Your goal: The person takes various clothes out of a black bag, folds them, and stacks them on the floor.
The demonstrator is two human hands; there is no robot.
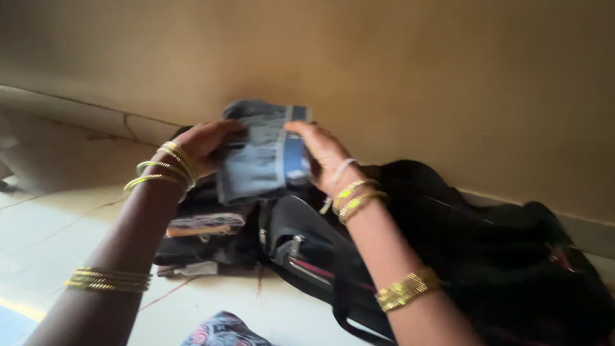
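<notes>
Beige wall (416,77) behind; both hands, left hand (202,147) and right hand (323,154), clasp folded grey-blue garment (262,157) above a stack of folded clothes (202,237); black bag (448,256) beneath the right hand, open, seemingly part-packed.

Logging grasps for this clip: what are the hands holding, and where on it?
A folded grey-blue garment, held between both: left hand on its left edge, right hand on its right edge.

Both forearms are bare, without sleeves. The left hand (204,146) has thin gold bangles at the wrist and a stack further up the forearm. The right hand (325,156) has ridged gold bangles, a pale band, and a broader gold bracelet.
</notes>
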